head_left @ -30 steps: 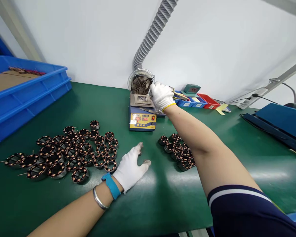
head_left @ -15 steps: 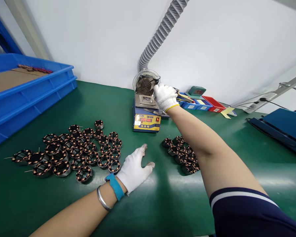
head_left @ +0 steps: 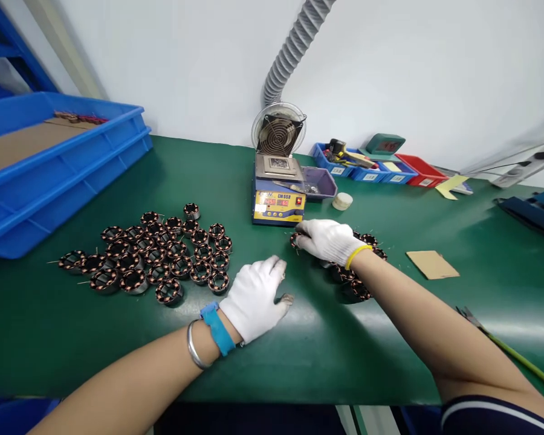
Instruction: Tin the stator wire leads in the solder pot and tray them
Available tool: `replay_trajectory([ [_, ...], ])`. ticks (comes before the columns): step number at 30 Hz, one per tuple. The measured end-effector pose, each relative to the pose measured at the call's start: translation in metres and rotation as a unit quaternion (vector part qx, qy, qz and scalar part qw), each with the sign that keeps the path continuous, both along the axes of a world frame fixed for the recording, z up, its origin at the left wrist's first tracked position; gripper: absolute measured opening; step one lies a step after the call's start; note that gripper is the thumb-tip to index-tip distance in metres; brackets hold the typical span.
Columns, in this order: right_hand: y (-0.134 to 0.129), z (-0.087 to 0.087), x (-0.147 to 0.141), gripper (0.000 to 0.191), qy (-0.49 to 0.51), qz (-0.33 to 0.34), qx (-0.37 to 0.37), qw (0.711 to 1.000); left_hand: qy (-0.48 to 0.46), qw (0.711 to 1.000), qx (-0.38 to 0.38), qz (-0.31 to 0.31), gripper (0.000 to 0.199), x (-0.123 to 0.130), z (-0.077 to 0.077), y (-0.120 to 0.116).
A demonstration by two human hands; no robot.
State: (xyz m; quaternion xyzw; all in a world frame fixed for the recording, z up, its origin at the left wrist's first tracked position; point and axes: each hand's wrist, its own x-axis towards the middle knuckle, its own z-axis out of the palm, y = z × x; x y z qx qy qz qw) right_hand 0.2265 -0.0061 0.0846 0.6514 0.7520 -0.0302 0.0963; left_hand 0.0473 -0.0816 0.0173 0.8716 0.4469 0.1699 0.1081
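Observation:
My right hand [head_left: 324, 240], in a white glove, grips a small copper-wound motor stator [head_left: 294, 240] at the left edge of the right-hand group of stators [head_left: 360, 289], which the hand and forearm partly cover. My left hand [head_left: 256, 296], also gloved, holds nothing; its thumb stands apart from the fingers over the green table. Just left of it lies a larger group of stators [head_left: 156, 256], some with wire ends sticking out. Behind my hands stands a blue and yellow solder pot [head_left: 278, 207] with a lit display and a metal top.
A fan [head_left: 278, 136] with a grey duct hose [head_left: 294, 54] sits behind the pot. A blue crate [head_left: 72, 181] fills the far left. Tool bins [head_left: 369, 175], a purple tray [head_left: 321, 182], a round whitish pad [head_left: 342, 201], cardboard [head_left: 432, 264] and pliers [head_left: 469, 315] are on the right.
My right hand has come from above the solder pot down toward me, to the right-hand stators, with a stator in its fingers. My left hand stays open near its place. The view has shifted.

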Motion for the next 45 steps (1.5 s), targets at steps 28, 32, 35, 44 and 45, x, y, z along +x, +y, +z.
replay_trajectory([
  [28,-0.067,-0.051,-0.021,0.069,0.35,0.003,-0.041,0.936,0.073,0.976,-0.062,0.197,0.074,-0.028,0.022,0.02],
  [32,-0.066,-0.057,-0.021,0.065,0.418,0.006,-0.072,0.906,-0.016,0.991,-0.022,0.133,0.062,-0.035,0.009,0.025],
  [35,-0.058,-0.068,-0.019,0.053,0.514,-0.057,-0.063,0.854,-0.101,0.987,0.019,0.121,0.072,-0.038,0.005,0.023],
  [44,-0.045,-0.082,-0.028,0.051,0.57,-0.065,-0.007,0.819,0.05,0.968,-0.034,0.243,0.103,-0.004,0.016,0.022],
  [45,-0.044,-0.081,-0.029,0.049,0.565,-0.064,-0.004,0.823,0.073,0.966,-0.031,0.245,0.099,-0.002,0.015,0.025],
])
